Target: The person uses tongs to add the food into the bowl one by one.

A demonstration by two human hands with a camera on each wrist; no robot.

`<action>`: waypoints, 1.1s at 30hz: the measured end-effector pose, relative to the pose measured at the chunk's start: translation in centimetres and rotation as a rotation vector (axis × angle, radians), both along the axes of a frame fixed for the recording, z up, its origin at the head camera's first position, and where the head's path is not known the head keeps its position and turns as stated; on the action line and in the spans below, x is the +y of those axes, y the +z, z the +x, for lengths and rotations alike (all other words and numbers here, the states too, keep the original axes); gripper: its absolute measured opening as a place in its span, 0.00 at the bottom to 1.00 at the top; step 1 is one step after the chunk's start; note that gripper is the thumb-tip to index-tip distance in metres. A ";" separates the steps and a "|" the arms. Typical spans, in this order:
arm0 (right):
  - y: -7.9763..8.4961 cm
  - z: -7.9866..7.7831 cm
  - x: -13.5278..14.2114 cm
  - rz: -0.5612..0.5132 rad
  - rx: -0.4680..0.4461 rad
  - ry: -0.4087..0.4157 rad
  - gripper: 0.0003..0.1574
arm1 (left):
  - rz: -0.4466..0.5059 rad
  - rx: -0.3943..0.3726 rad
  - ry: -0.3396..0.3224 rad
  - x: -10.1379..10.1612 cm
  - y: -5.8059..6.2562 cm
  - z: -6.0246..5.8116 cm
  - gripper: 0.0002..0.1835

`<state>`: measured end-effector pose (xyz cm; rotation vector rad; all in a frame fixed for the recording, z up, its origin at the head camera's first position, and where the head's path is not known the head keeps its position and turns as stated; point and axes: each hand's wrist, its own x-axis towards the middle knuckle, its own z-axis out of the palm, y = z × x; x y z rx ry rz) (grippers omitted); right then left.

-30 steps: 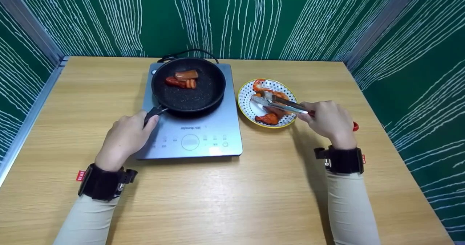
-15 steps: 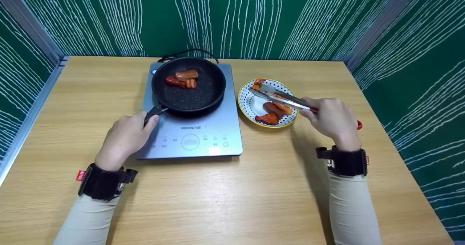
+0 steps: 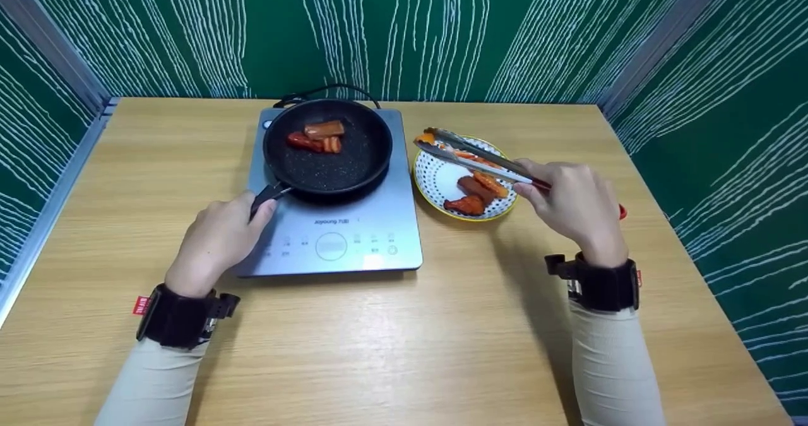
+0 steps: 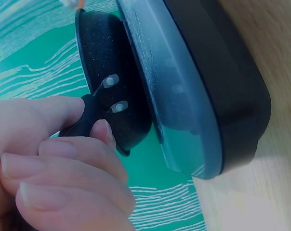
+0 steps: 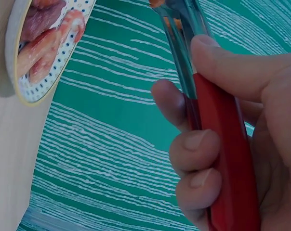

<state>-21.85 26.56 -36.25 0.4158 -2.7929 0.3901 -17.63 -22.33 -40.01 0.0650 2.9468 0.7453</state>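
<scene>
My left hand (image 3: 218, 236) grips the black handle (image 3: 268, 195) of a frying pan (image 3: 334, 170), which sits on an induction cooker (image 3: 372, 224). Three or so reddish-brown food pieces (image 3: 324, 130) lie in the pan's upper left. Red-handled metal tongs (image 3: 499, 170) are held in my right hand (image 3: 571, 205). Between the tong tips is a small orange piece of food (image 3: 427, 138), over the left rim of a dotted plate (image 3: 435, 183). On the plate remain a browned piece (image 3: 465, 206) and other reddish food (image 3: 490, 185), partly behind the tongs. The right wrist view shows fingers curled round the red handles (image 5: 227, 159).
The plate stands just right of the cooker on a wooden table (image 3: 379, 344). A black cable (image 3: 328, 88) loops behind the pan. Green walls with white streaks (image 3: 404, 35) enclose the table's back and sides.
The tongs have risen from the plate's middle and moved left toward the pan, carrying the orange piece. The left hand and the pan have stayed in place.
</scene>
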 end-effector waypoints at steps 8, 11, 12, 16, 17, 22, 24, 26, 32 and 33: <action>1.1 -0.6 -1.8 0.013 0.033 0.040 0.24 | 0.013 -0.014 0.000 0.2 0.2 -0.1 0.24; 1.9 -1.3 -3.0 0.055 0.063 0.074 0.23 | 0.013 -0.019 0.003 0.1 0.2 -0.1 0.24; 2.1 -1.5 -3.5 0.071 0.074 0.087 0.22 | 0.014 -0.019 0.003 0.1 0.2 -0.1 0.24; 2.9 -2.7 -5.2 0.118 0.104 0.138 0.22 | 0.011 -0.024 0.008 0.0 0.2 0.0 0.24; 3.0 -2.9 -5.6 0.133 0.107 0.148 0.22 | 0.010 -0.025 0.009 0.0 0.2 0.0 0.24; 3.2 -4.3 -7.5 0.222 0.125 0.180 0.22 | 0.001 -0.008 0.005 0.0 0.1 -0.1 0.24; 3.3 -4.8 -8.1 0.253 0.138 0.190 0.19 | -0.004 0.008 0.000 0.1 0.1 -0.1 0.24; 3.4 -5.2 -8.7 0.273 0.151 0.203 0.18 | -0.010 0.019 0.000 0.1 0.1 -0.1 0.25; 3.4 -6.3 -10.4 0.318 0.164 0.228 0.18 | -0.005 0.002 0.003 0.1 0.1 -0.1 0.24; 3.4 -6.5 -10.6 0.331 0.163 0.224 0.18 | -0.006 -0.002 0.002 0.1 0.1 -0.1 0.24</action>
